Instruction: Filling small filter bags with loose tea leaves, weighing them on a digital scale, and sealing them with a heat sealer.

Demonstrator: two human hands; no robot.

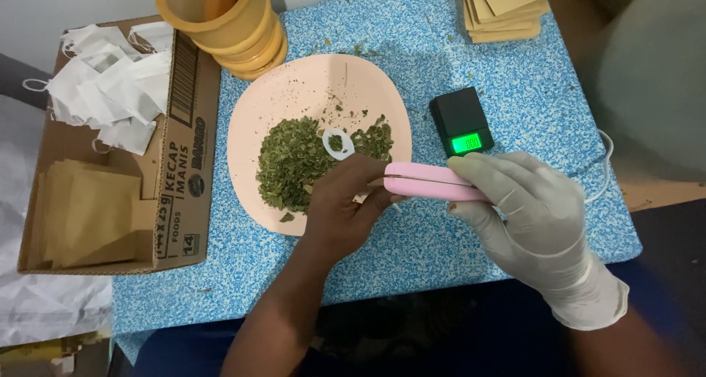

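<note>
While curled over the plate [254,119], left hand [342,208] beside gloved right hand [533,215] gripping pink sealer [434,182]

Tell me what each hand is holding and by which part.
The gloved right hand grips a pink bar-shaped tool by its right end. The bare left hand pinches the tool's left end; whether it also holds something small cannot be told.
</note>
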